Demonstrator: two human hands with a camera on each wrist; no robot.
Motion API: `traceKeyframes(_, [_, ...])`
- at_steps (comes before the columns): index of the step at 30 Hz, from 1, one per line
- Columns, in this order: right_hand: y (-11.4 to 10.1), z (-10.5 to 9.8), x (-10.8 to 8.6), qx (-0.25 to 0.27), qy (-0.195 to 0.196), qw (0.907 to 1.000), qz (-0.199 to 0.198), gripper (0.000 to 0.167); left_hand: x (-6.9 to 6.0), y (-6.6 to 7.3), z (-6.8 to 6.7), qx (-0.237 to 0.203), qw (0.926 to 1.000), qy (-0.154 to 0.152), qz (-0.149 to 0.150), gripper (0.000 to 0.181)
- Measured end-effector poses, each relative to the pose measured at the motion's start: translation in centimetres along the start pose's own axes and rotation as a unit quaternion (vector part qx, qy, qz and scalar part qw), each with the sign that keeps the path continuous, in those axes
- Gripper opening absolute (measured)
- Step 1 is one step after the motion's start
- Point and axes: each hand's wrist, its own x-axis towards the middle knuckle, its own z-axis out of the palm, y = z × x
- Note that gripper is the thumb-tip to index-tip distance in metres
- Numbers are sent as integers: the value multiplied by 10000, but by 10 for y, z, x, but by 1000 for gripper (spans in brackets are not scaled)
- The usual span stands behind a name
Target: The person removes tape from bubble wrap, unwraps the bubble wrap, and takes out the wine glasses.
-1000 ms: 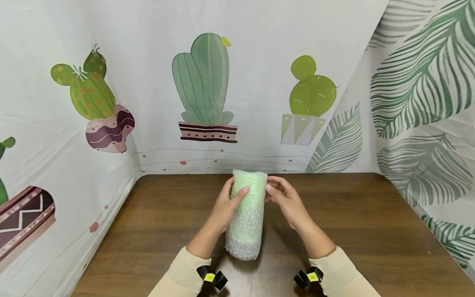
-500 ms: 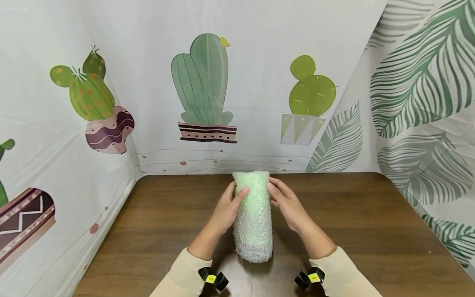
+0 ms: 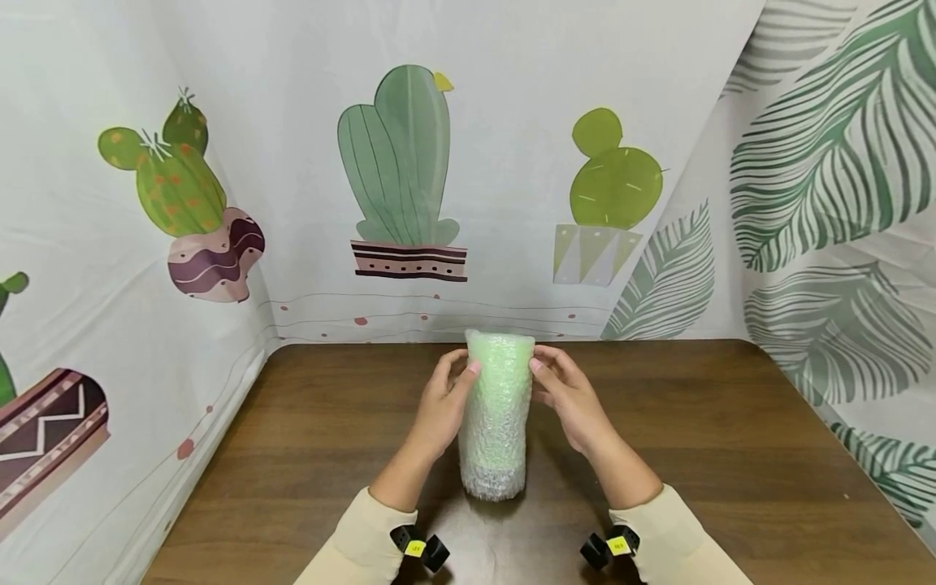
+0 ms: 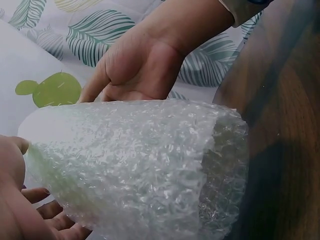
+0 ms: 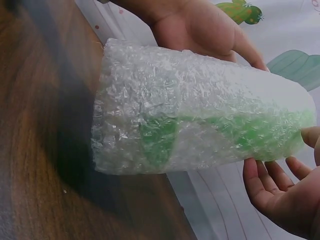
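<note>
Between the two hands is a roll-shaped bundle of clear bubble wrap [image 3: 497,422] with something pale green inside; the wrapped item's kind is hidden. It stands tilted, its top near the table's far edge and its lower end seeming just above the tabletop. My left hand [image 3: 439,406] holds its upper left side, thumb in front and fingers behind. On the upper right side, my right hand [image 3: 575,402] grips it with thumb and fingers. The right wrist view shows brighter green patches through the bubble wrap [image 5: 200,110], with the right hand's fingertips [image 5: 252,170] touching its side.
A dark brown wooden table [image 3: 307,455] lies under the bundle. Behind it hangs a white cloth [image 3: 512,162] printed with cacti and leaves. Each sleeve carries a small black device with a yellow label, such as the left wrist device [image 3: 418,548].
The bundle's lower end swings right, then slightly back left and away from me. Its top shifts a little right and up. Both hands stay on its upper sides, the left thumb shifting toward the edge.
</note>
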Motion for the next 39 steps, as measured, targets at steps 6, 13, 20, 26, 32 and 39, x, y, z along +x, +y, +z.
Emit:
traceKeyframes(6, [0,0,-1,31,7,10000,25,43,-1,0,0,77,9999,4,-80,60])
traceKeyframes(13, [-2,0,-1,-14,-65,10000,48,47,1,-2,0,-7,9998,64,-188,69])
traceKeyframes(20, [-2,3,-1,10,-49,9999,132,44,1,-2,1,149,9987,-311,-367,71])
traceKeyframes(26, [-2,5,-1,-4,-46,9999,120,45,-1,-1,4,-24,9982,-425,-429,72])
traceKeyframes(32, [-3,5,-2,88,-76,9999,-92,41,0,-2,3,-77,9982,-480,-358,69])
traceKeyframes(39, [-3,3,-3,317,3,9985,-452,32,2,-2,2,-363,9965,-674,-347,66])
